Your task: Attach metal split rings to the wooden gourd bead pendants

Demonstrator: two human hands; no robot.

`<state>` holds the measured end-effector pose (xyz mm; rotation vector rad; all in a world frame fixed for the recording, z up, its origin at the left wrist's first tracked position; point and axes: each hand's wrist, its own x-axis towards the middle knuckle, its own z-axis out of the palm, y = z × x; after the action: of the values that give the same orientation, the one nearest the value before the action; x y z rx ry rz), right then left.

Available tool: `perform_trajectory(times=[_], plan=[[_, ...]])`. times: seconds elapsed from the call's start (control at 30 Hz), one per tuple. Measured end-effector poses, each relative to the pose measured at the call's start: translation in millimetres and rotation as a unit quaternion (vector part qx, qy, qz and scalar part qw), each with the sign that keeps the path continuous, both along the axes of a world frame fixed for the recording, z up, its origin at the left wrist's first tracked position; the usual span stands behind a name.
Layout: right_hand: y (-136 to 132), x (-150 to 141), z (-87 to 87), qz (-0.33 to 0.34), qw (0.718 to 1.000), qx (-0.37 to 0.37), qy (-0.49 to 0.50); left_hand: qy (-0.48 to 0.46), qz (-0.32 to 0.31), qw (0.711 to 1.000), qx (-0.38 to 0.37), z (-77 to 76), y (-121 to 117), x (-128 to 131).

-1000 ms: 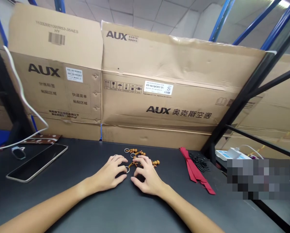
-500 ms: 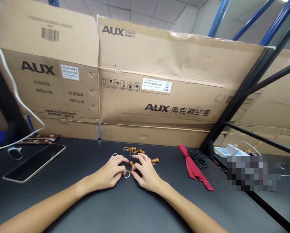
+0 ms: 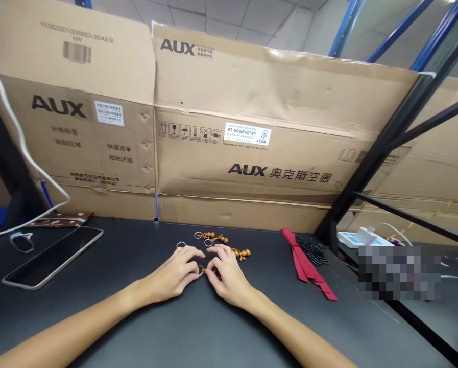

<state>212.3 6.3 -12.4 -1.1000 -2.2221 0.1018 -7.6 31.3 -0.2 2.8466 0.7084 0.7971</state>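
Both my hands rest on a black table (image 3: pixel 183 327), fingertips meeting over a small metal key ring (image 3: pixel 200 270). My left hand (image 3: pixel 173 276) pinches the ring with thumb and fingers. My right hand (image 3: pixel 226 276) pinches a small wooden gourd charm at the ring; the charm is mostly hidden by the fingers. Just beyond the hands lie more wooden gourd charms with rings (image 3: pixel 213 237), another charm (image 3: pixel 242 253) and a loose ring (image 3: pixel 181 245).
A phone (image 3: pixel 52 256) lies face up at the left, with a white cable and a small ring-shaped thing beside it. Red ribbons (image 3: pixel 305 263) and black pieces (image 3: pixel 313 251) lie at the right. Cardboard boxes (image 3: pixel 251 128) wall off the back. A black rack post slants at the right.
My hands have drawn together from a spread hold over the charms into a pinch on the ring. The view has shifted slightly.
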Motion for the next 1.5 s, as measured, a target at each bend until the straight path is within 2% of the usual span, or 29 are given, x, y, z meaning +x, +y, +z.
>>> perform_trajectory(times=[0.1, 0.33, 0.53, 0.73, 1.03, 1.27, 1.5], plan=[[2.2, 1.9, -1.0, -0.017, 1.000, 0.011, -0.014, 0.010, -0.002, 1.000, -0.003, -0.1, 0.5, -0.6], [-3.9, -3.6, 1.2, 0.028, 1.000, 0.001, 0.002, -0.005, -0.003, 1.000, 0.003, 1.1, -1.0, 1.3], [-1.9, -2.9, 1.7, -0.015, 1.000, -0.001, 0.004, 0.001, -0.007, 1.000, 0.001, 2.1, -1.2, 1.6], [-6.1, -4.3, 2.5, 0.037, 0.999, -0.003, 0.009, -0.004, -0.008, 1.000, -0.005, 2.9, -3.0, 2.1], [0.0, -1.3, -0.3, -0.024, 1.000, 0.013, -0.010, 0.006, -0.006, 1.000, -0.005, 4.3, -1.9, 1.7], [-4.0, -3.3, -0.4, 0.027, 1.000, 0.007, 0.003, -0.006, -0.004, 1.000, -0.007, 2.2, -2.3, 2.2], [7.9, 6.7, -1.4, -0.049, 0.999, 0.021, -0.007, 0.010, -0.012, 1.000, 0.000, 2.6, -1.8, 1.1]])
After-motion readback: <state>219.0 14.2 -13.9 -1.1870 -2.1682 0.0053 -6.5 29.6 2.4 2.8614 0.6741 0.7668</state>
